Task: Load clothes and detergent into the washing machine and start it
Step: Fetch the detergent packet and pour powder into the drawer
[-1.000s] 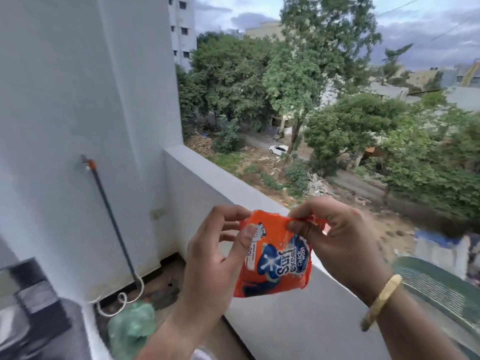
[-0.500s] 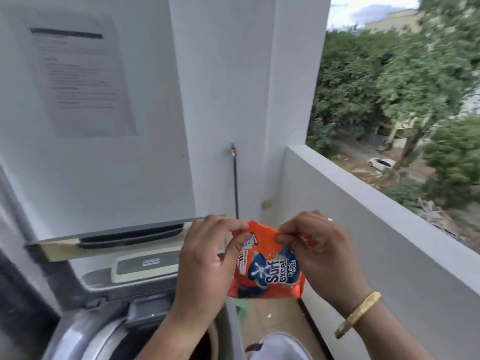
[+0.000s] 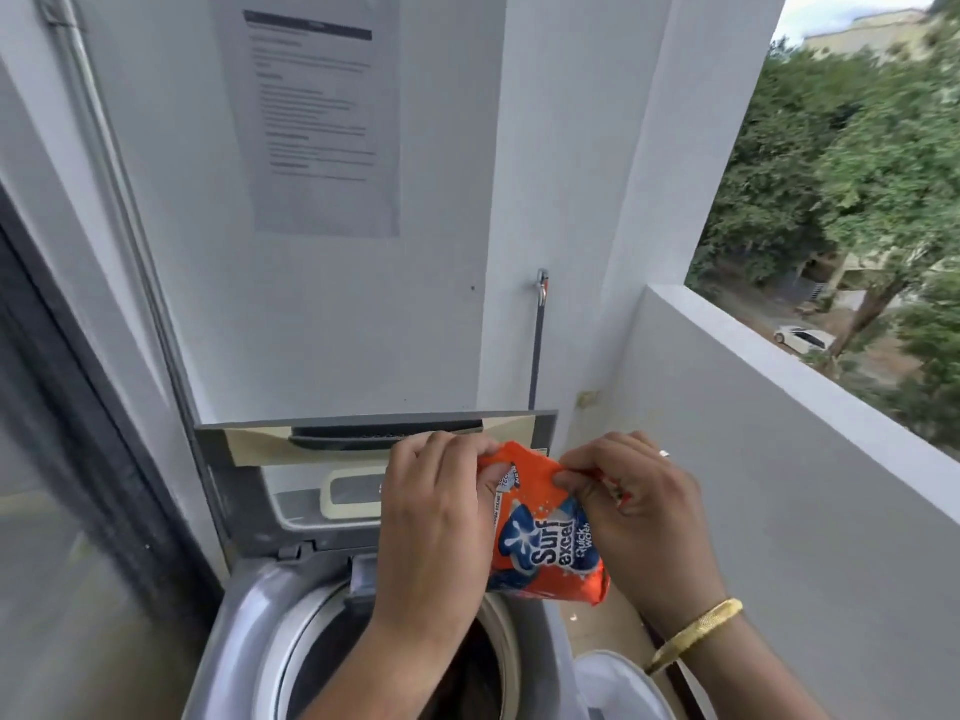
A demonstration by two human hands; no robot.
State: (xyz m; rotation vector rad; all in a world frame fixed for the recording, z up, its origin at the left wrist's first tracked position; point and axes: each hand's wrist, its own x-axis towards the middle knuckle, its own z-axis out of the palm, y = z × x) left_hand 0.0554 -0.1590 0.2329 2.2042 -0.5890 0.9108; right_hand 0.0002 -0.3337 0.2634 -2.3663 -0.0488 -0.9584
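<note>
Both hands' grip pinching detergent sachet [image 3: 545,532] top

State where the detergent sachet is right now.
In the head view, the orange detergent sachet sits lower centre, pinched between the left hand and right hand, above the open washing machine.

Detergent sachet [image 3: 545,543] above washing machine [image 3: 291,589] — wall [image 3: 337,330] behind.

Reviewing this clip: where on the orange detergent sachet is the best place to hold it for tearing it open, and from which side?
Grip the detergent sachet along its flat top edge, one hand from each side, as the left hand and right hand do now. It hangs upright, so the powder probably sits low, leaving the crumpled top thin enough to pinch and tear over the open washing machine drum.
</note>
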